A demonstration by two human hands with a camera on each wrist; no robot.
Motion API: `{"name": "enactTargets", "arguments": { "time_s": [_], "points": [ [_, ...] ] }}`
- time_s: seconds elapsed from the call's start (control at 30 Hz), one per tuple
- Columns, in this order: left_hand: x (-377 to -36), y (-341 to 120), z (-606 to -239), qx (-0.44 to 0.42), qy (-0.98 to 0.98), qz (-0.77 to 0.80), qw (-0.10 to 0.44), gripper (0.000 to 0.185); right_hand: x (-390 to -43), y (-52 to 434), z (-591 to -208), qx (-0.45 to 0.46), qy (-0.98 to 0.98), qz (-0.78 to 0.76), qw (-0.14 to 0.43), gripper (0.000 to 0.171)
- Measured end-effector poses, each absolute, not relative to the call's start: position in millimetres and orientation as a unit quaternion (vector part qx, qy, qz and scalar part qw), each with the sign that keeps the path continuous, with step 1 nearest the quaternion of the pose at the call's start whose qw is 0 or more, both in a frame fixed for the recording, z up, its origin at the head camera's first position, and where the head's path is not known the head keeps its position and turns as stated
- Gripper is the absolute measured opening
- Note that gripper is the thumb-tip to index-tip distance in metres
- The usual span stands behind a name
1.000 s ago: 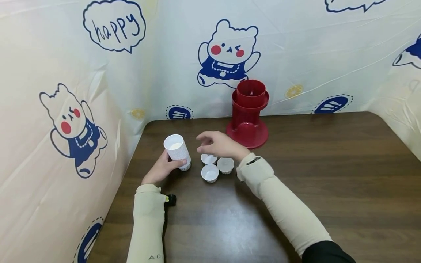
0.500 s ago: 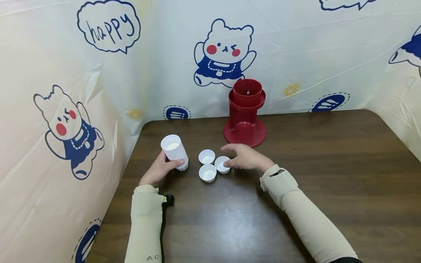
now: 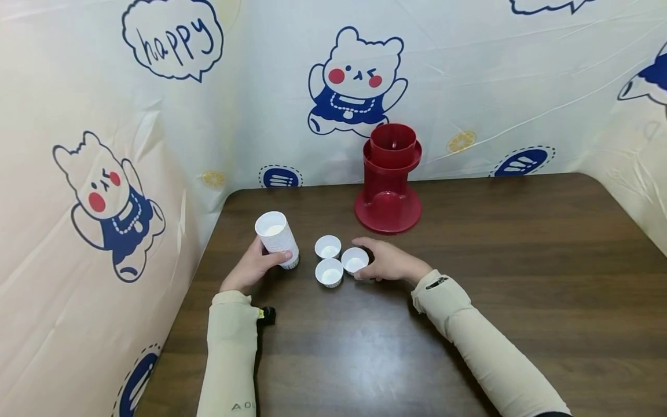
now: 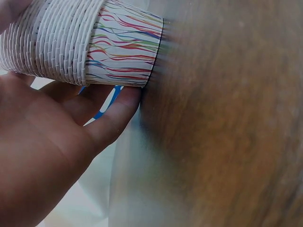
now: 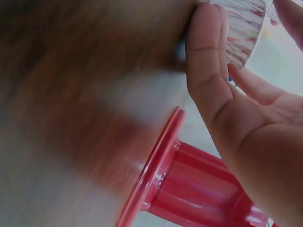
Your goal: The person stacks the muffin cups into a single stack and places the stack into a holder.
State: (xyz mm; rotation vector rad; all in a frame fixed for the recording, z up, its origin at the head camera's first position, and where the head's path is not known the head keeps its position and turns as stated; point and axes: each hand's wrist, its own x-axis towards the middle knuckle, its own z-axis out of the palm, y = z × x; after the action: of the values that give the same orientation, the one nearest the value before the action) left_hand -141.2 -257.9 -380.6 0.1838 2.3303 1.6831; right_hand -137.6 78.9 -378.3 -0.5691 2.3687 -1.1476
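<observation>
My left hand [image 3: 251, 267] grips a tall stack of nested white paper cups [image 3: 277, 237], tilted a little over the table. In the left wrist view the lowest paper cup [image 4: 125, 45] shows wavy coloured stripes, and the rolled rims lie one behind another. Three single paper cups stand upright in a close cluster right of the stack: a rear cup [image 3: 327, 246], a front cup [image 3: 329, 273] and a right cup [image 3: 355, 260]. Around the right cup my right hand [image 3: 391, 260] curves its fingers and thumb. Its fingers [image 5: 207, 52] lie along the striped side in the right wrist view.
Behind the cups, near the table's back edge, stands a glossy red cylindrical holder [image 3: 389, 185] with a wide round base. The brown wooden table [image 3: 521, 260] meets a printed cloth backdrop [image 3: 469, 69] at the back and left.
My right hand came down from above the cluster, moved right, and now reaches around the right cup. That cup has shifted slightly. The left hand keeps its hold on the stack.
</observation>
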Motion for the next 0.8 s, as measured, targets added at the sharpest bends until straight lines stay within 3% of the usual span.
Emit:
{"name": "enactTargets", "arguments": {
  "time_s": [0.2,0.43,0.8],
  "points": [
    [-141,-258,-380,0.065,0.802,0.579,0.129,0.08,-136,76,-379,-0.23,0.884,-0.37,0.168,0.073],
    [-141,-259,-380,0.067,0.804,0.576,0.132,0.081,-136,75,-379,-0.23,0.888,-0.37,0.149,0.061],
    [-143,-259,-383,0.07,0.797,0.586,0.128,0.078,-142,76,-368,-0.209,0.857,-0.46,0.102,0.052]
  ]
}}
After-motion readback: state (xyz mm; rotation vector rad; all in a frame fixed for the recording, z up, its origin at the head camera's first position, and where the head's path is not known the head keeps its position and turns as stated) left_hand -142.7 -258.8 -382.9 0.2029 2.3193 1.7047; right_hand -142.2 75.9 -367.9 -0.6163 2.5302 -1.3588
